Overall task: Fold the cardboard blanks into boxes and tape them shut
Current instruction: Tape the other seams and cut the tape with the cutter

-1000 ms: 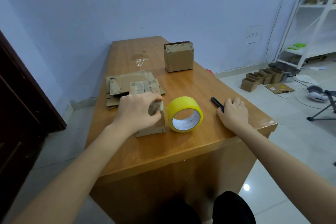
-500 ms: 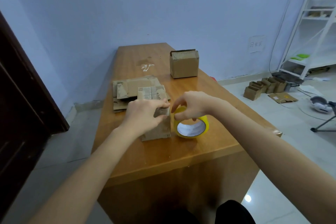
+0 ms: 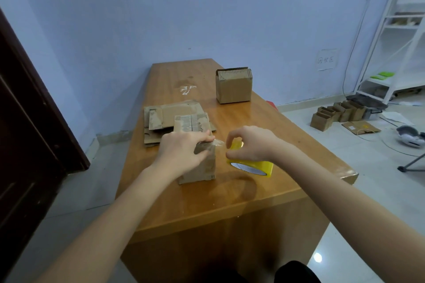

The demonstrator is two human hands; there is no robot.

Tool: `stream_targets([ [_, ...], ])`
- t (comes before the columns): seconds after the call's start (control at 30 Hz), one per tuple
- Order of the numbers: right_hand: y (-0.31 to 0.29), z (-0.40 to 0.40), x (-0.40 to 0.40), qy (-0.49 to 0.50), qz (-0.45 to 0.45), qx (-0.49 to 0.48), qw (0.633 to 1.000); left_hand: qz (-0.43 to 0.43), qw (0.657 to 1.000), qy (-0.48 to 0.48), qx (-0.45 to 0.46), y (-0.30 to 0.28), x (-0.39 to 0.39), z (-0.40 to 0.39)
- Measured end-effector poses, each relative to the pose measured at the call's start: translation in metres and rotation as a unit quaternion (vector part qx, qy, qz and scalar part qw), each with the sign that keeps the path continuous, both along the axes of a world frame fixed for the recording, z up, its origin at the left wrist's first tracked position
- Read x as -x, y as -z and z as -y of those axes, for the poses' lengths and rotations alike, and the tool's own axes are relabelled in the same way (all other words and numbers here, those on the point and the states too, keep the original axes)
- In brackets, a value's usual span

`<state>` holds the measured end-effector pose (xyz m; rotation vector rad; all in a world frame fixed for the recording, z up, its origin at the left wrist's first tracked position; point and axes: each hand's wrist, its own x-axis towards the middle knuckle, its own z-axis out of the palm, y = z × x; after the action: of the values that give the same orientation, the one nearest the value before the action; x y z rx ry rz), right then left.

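A small folded cardboard box [image 3: 202,167] stands near the front of the wooden table [image 3: 230,197]. My left hand [image 3: 181,151] lies over its top, and its fingertips pinch the free end of a clear tape strip [image 3: 217,143] at the box's upper right corner. My right hand [image 3: 250,143] grips the yellow tape roll [image 3: 255,166], lifted and tilted just right of the box. Flat cardboard blanks [image 3: 170,117] lie in a pile behind my left hand. A folded box [image 3: 233,86] stands farther back on the table.
A dark wooden door [image 3: 30,122] stands at the left. On the floor at the right are several small cardboard boxes [image 3: 338,112], a flat cardboard piece [image 3: 360,127] and a white metal shelf [image 3: 395,37]. The table's right corner [image 3: 349,176] is near my right forearm.
My right hand left the table's right side, took the yellow tape roll, lifted it and drew out a short strip. My left hand stayed on the box and now pinches the tape end.
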<state>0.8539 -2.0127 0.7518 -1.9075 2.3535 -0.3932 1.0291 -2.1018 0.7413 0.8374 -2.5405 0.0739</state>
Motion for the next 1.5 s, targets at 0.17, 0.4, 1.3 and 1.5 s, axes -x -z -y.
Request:
stream_targets([
  [0.17,0.019,0.002,0.015,0.036,-0.103,-0.067,0.992,0.007,1.000,0.009,-0.004,0.000,-0.002,-0.001],
  [0.4,0.037,-0.010,0.012,0.057,-0.199,-0.051,0.977,0.043,0.995,0.055,0.066,0.004,-0.003,-0.008],
  [1.3,0.008,-0.009,-0.019,-0.102,0.331,0.198,0.917,-0.241,0.875,0.106,-0.407,-0.043,-0.039,-0.001],
  [1.5,-0.007,0.001,-0.003,-0.194,0.297,-0.035,0.934,-0.074,0.910,0.160,-0.376,-0.001,-0.067,0.019],
])
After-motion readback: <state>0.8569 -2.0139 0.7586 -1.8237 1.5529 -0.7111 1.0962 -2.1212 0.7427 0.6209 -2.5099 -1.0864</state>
